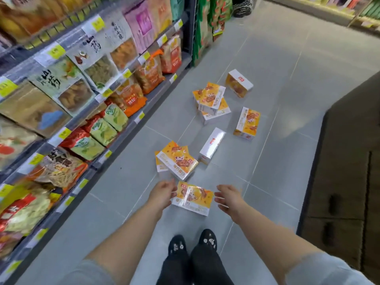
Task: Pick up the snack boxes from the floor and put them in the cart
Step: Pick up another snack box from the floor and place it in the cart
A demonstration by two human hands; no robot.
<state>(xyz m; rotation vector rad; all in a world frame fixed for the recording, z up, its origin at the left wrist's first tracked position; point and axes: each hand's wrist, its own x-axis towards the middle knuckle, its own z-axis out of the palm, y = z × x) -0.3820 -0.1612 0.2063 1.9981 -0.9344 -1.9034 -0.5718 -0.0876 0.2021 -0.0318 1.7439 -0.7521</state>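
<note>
Both hands reach for the nearest snack box (192, 198) on the grey floor (277, 99).

The left hand (163, 193) touches that box's left edge with fingers curled loosely; the right hand (229, 197) is spread open just beside its right edge — neither has closed on it. Beyond the nearest box lie 2 stacked boxes (176, 161), a white-sided box (211, 146) and more — all beside the snack shelves (82, 99).

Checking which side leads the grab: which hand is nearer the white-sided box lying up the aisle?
Right. The right hand is below the white-sided box and slightly right of it; the left hand is below and farther off to its left.
</note>
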